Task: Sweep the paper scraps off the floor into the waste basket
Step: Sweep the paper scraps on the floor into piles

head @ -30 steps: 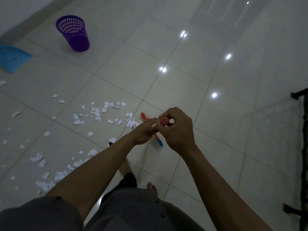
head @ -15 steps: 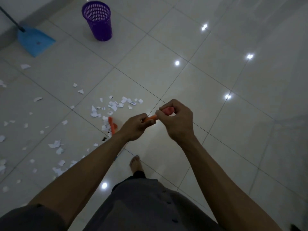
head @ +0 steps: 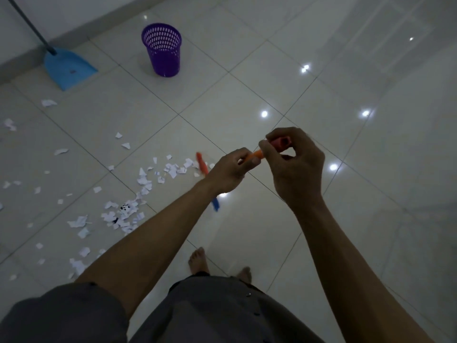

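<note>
Glossy pale floor tiles (head: 371, 194) leave open room right of the right hand (head: 295, 169), which pinches the red top end of an orange broom handle (head: 257, 154). The left hand (head: 230, 173) curls round the handle just below. Both forearms extend forward, wrists close together. Paper scraps (head: 146, 180) lie scattered left of the left hand. The purple waste basket (head: 162, 49) and a blue dustpan (head: 68, 69) stand far beyond, well apart from both hands.

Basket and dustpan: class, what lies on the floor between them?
Nothing. In the head view the tile between the basket and the dustpan is bare. The scraps lie nearer the person.
</note>
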